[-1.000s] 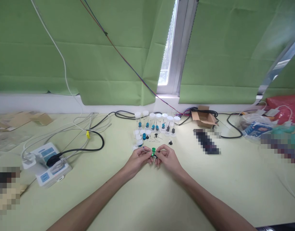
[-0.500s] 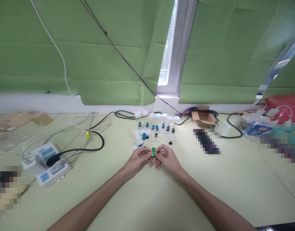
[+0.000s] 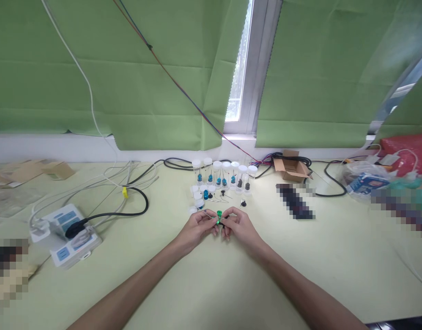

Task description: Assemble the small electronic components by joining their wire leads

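Note:
Close together over the table, both my hands pinch small parts. My left hand (image 3: 199, 228) is closed on a small shiny green piece (image 3: 219, 214), and a thin metal pin (image 3: 206, 213) juts up-left from its fingers. Fingertips of my right hand (image 3: 240, 225) pinch a small black piece (image 3: 226, 221) against the green one's right side. My fingers partly hide how the two join. Just beyond, a blue piece (image 3: 205, 194), a black disc with a pin (image 3: 243, 203) and several thin metal pins lie on the table.
Behind these stands a row of clear tubes with white caps (image 3: 217, 174), holding blue or dark parts. White lids (image 3: 199, 203) lie nearer. A power strip (image 3: 75, 233) with cables is at left. An open cardboard box (image 3: 291, 169) and a plastic bag (image 3: 364, 181) sit at right.
Both hands stay nearly in place with the green and black pieces between them. The view has shifted very slightly.

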### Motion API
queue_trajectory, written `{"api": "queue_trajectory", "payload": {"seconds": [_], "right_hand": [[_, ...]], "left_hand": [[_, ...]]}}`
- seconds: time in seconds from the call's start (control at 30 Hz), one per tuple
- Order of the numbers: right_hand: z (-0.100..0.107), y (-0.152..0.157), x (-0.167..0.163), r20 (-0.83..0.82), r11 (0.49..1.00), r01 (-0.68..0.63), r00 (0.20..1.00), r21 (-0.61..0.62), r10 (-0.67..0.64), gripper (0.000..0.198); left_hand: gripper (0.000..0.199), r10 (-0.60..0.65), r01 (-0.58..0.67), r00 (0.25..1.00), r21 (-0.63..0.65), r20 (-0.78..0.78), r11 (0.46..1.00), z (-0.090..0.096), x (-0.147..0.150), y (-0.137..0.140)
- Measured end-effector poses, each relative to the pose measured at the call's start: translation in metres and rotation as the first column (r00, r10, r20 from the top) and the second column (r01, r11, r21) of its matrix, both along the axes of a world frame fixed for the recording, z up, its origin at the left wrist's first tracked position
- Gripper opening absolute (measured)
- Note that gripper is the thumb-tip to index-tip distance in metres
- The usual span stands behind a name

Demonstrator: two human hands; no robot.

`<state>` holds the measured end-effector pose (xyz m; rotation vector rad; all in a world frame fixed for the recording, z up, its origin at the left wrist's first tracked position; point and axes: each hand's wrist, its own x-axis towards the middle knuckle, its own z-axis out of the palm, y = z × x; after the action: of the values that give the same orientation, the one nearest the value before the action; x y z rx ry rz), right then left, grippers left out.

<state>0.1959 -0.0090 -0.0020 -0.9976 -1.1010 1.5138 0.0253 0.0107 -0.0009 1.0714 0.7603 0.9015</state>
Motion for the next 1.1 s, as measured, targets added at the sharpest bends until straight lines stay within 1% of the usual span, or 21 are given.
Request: {"api": "queue_trajectory", "payload": {"seconds": [0.17, 0.43, 0.67, 0.9, 1.1], "right_hand": [[0.003, -0.0008, 0.0, -0.034, 0.998, 0.009, 0.999, -0.062, -0.011, 0.03], [0.0057, -0.0026, 0.0001, -0.079, 0.994, -0.002, 0.997, -0.111, -0.007, 0.031], [0.0065, -0.0023, -0.0001, -0.09, 0.993, -0.002, 0.996, -0.115, -0.008, 0.032], [0.0067, -0.0037, 0.0005, -0.075, 0.997, -0.002, 0.997, -0.081, -0.004, 0.03], [0.0066, -0.0034, 0.0003, -0.075, 0.996, -0.004, 0.997, -0.092, -0.003, 0.03]], "left_hand": [[0.024, -0.019, 0.019, 1.0, -0.002, 0.005, 1.0, 0.0014, -0.0005, -0.0004], [0.024, -0.037, 0.037, 0.999, 0.006, 0.015, 0.999, 0.0022, -0.0008, -0.0007], [0.022, -0.039, 0.039, 0.999, 0.022, 0.016, 0.999, 0.0004, -0.0015, 0.0], [0.022, -0.043, 0.043, 0.999, 0.027, 0.004, 0.999, 0.0013, -0.0014, -0.0002], [0.022, -0.044, 0.044, 0.999, 0.032, -0.001, 0.999, 0.0014, -0.0014, -0.0004]]}}
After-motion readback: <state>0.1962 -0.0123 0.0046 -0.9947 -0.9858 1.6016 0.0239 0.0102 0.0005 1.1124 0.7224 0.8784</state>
